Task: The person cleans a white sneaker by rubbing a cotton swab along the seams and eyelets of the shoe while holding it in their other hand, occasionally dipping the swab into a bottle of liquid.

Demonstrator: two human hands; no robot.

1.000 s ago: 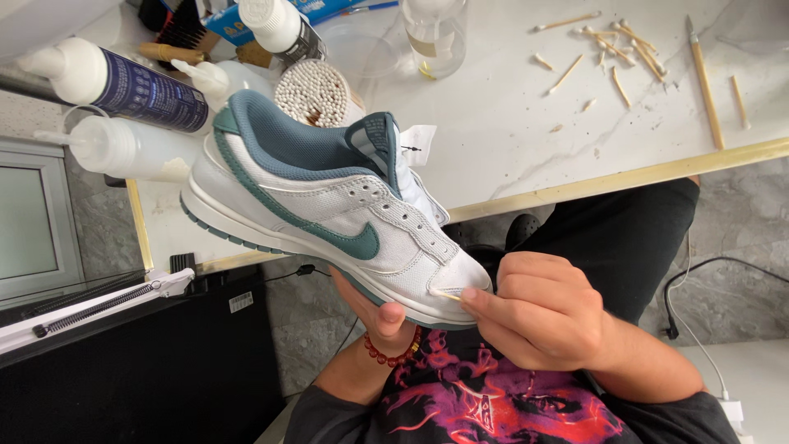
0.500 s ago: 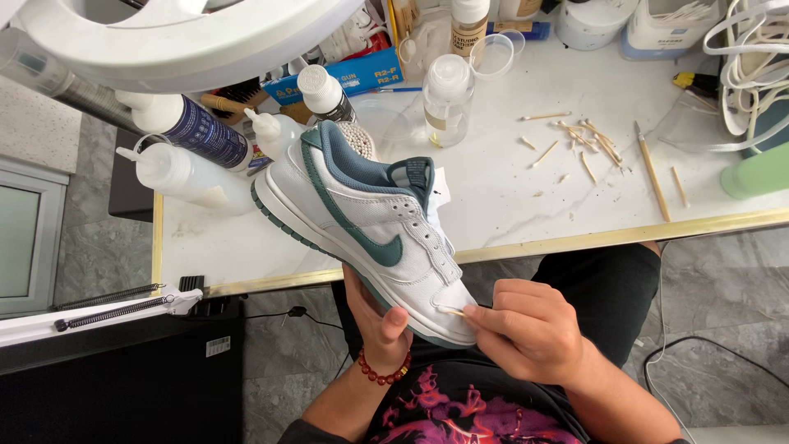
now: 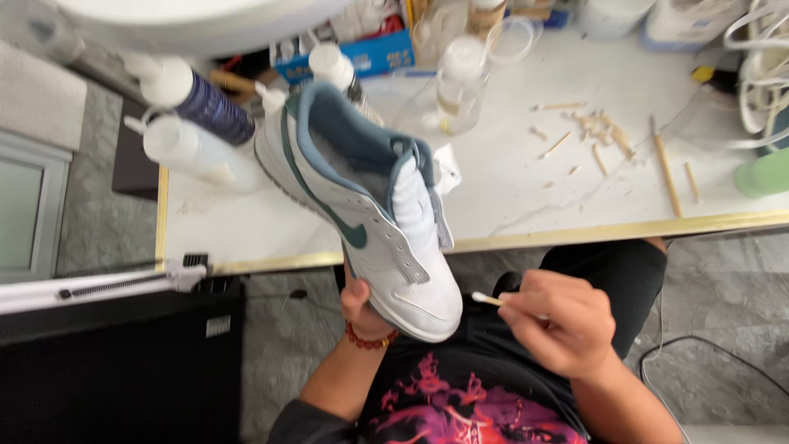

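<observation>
Your left hand [image 3: 362, 304] grips the white leather sneaker with teal trim [image 3: 370, 214] from beneath, toe toward you, above the marble table's [image 3: 509, 197] edge. Your right hand [image 3: 559, 325] pinches a thin cotton swab [image 3: 486, 299] just beside the toe.

White squeeze bottles [image 3: 193, 148], clear glass jar [image 3: 459, 82], scattered wooden sticks [image 3: 600, 136], marble tabletop [image 3: 526, 189], green container [image 3: 763, 173]

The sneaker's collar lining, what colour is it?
Dusty teal-blue, on a white sneaker; head view shows it.
</observation>
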